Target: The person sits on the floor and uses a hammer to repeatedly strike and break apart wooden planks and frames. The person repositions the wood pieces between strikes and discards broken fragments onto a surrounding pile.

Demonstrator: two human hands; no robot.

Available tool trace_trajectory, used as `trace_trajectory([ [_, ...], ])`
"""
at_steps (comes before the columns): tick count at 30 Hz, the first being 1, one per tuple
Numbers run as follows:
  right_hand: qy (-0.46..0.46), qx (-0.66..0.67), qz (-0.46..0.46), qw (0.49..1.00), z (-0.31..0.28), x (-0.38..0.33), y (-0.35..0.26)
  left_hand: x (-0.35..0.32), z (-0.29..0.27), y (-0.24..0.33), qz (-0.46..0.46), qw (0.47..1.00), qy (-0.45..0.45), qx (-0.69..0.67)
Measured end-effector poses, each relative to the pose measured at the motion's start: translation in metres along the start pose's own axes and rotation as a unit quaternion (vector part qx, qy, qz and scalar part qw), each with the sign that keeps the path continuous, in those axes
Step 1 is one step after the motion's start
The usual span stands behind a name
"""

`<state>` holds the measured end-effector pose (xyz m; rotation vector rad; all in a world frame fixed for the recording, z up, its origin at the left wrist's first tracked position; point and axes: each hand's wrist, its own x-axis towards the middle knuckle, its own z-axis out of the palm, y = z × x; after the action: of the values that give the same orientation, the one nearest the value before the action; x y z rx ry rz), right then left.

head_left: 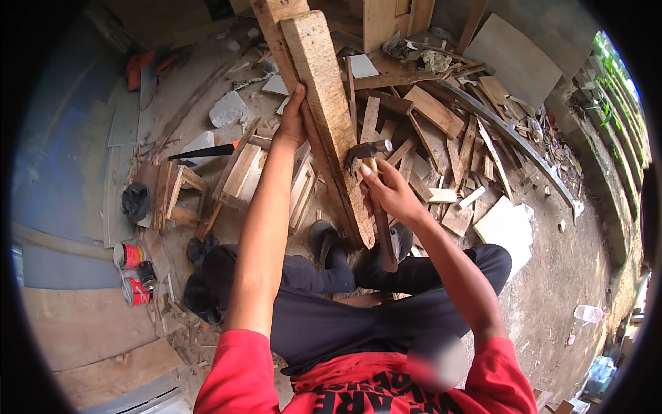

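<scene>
Rear beam cut off at top; left hand partly hidden.

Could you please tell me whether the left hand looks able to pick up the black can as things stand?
Probably not: the left hand is occupied holding the long timber, and the black can sits well off to the left, beside red cans.

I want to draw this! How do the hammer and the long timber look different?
The timber is longer than the hammer. The hammer has a metal head; the timber is rough wood. The right hand grips the hammer, the left hand the timber. Both are held.
</scene>
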<state>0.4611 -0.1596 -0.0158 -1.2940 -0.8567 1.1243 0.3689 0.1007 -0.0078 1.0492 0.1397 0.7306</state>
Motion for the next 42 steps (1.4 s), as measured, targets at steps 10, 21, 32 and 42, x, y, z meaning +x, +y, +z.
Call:
trace_trajectory([
  [10, 0.087, -0.326, -0.175, 0.925, 0.009, 0.001, -0.013, 0.006, 0.026, -0.009, -0.024, 1.000, 0.003, 0.015],
  [21, 0.171, -0.300, -0.223, 0.912, 0.015, -0.003, 0.062, 0.019, 0.033, -0.022, -0.020, 0.999, -0.014, 0.031],
  [32, 0.324, -0.326, -0.364, 0.810, 0.036, 0.001, 0.087, 0.020, -0.003, -0.037, -0.034, 0.991, -0.112, -0.064],
  [42, 0.302, -0.323, -0.365, 0.819, 0.020, 0.030, 0.099, 0.014, 0.005, -0.018, 0.002, 0.998, 0.049, 0.034],
])
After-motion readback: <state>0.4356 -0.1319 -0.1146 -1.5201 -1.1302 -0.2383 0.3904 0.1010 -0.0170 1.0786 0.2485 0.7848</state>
